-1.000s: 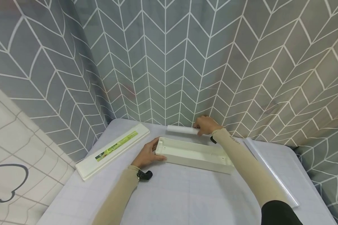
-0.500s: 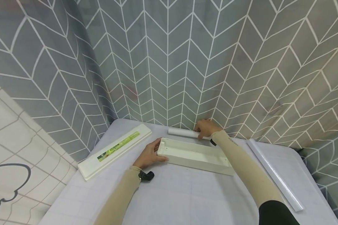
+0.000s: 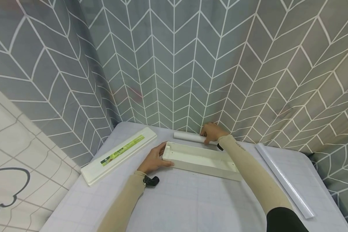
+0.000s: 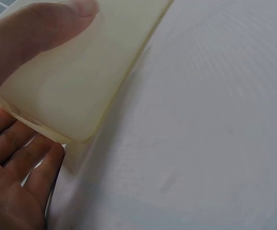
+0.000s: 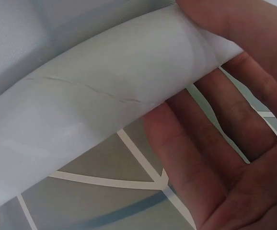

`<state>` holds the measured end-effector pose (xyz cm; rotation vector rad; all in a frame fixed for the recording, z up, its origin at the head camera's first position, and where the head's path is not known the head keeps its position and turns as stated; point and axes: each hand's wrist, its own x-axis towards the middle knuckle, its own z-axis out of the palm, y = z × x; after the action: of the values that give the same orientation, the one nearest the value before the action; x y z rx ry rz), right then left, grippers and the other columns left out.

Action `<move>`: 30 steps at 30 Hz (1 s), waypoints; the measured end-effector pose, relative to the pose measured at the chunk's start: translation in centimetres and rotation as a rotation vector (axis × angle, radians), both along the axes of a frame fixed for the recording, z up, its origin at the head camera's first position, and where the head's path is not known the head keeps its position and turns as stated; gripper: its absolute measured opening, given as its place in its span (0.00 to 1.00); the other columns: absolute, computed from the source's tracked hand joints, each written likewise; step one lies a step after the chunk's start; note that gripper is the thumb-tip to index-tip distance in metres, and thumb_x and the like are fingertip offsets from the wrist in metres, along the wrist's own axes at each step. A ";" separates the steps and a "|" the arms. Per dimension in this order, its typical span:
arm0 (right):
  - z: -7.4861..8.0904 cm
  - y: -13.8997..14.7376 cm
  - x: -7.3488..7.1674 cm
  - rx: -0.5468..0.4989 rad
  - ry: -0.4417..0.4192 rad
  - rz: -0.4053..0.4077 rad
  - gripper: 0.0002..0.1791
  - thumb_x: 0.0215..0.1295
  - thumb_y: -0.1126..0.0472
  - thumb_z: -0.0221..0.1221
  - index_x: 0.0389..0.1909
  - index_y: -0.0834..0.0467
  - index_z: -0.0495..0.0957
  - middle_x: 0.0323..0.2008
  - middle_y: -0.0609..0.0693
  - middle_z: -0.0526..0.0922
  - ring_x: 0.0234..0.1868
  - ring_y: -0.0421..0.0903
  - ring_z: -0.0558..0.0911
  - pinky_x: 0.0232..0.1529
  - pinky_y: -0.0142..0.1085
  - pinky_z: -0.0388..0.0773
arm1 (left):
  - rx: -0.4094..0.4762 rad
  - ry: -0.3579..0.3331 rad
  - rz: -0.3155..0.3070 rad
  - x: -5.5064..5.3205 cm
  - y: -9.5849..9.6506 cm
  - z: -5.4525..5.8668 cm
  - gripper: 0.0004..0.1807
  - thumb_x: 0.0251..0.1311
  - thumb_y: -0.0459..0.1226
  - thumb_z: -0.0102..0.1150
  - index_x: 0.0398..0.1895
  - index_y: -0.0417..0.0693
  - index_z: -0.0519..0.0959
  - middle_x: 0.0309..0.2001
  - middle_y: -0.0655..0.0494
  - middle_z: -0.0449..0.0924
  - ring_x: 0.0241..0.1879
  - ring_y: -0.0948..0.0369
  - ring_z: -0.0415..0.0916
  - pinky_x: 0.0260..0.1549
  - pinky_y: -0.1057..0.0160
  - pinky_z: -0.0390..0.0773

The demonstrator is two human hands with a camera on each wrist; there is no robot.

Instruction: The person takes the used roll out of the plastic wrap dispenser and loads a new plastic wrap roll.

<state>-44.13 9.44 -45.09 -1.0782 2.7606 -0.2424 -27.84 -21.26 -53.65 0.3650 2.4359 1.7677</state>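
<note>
My right hand (image 3: 213,132) gripped a roll (image 3: 188,136) that ran lengthwise along the table's (image 3: 179,199) far edge, its white surface faintly creased; my left hand (image 3: 155,158) held a cream box (image 3: 203,166).

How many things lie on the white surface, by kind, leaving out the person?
Open off-white box: 1
Green-labelled off-white lid: 1
White roll: 1
Long clear plastic piece: 1
Total: 4

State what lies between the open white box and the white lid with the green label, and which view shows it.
The left hand, gripping the box, then bare tablecloth up to the lid; the head view shows it.
</note>
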 end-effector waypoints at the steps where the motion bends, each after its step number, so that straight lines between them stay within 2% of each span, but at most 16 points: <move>1: 0.0 0.0 0.0 -0.002 -0.002 -0.001 0.24 0.47 0.62 0.82 0.48 0.59 0.92 0.42 0.52 0.92 0.43 0.49 0.86 0.53 0.48 0.85 | -0.001 0.003 -0.001 0.0 0.0 0.0 0.61 0.48 0.36 0.86 0.84 0.43 0.57 0.81 0.42 0.62 0.80 0.45 0.63 0.77 0.50 0.66; 6: 0.2 0.0 0.3 0.004 -0.006 -0.022 0.23 0.47 0.62 0.82 0.48 0.58 0.92 0.42 0.51 0.91 0.43 0.48 0.86 0.51 0.47 0.85 | -0.009 0.024 -0.008 0.0 0.1 0.1 0.60 0.50 0.35 0.85 0.84 0.40 0.57 0.81 0.39 0.62 0.79 0.42 0.64 0.77 0.48 0.66; 12: 0.3 -0.1 0.4 -0.003 -0.013 -0.038 0.24 0.45 0.63 0.82 0.48 0.58 0.92 0.42 0.52 0.92 0.42 0.48 0.88 0.49 0.47 0.87 | -0.016 0.027 0.002 0.0 0.1 0.2 0.60 0.49 0.36 0.85 0.84 0.42 0.57 0.80 0.41 0.64 0.79 0.43 0.64 0.77 0.49 0.66; 21: 0.0 0.0 0.4 -0.009 -0.044 -0.024 0.27 0.44 0.59 0.85 0.49 0.59 0.91 0.43 0.52 0.93 0.45 0.49 0.90 0.52 0.48 0.87 | -0.009 0.001 0.011 0.0 0.0 0.0 0.61 0.47 0.35 0.86 0.84 0.43 0.58 0.80 0.44 0.64 0.79 0.45 0.65 0.77 0.50 0.67; 30: 0.0 0.1 0.4 -0.006 -0.069 -0.026 0.30 0.44 0.56 0.86 0.51 0.59 0.90 0.44 0.52 0.93 0.47 0.49 0.91 0.56 0.51 0.86 | -0.025 0.011 0.021 0.0 0.0 -0.1 0.61 0.47 0.37 0.87 0.83 0.43 0.59 0.81 0.43 0.63 0.80 0.44 0.63 0.79 0.49 0.64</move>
<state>-43.69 9.53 -45.13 -1.0168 2.7159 -0.2862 -27.83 -21.29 -53.70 0.3499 2.4759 1.7464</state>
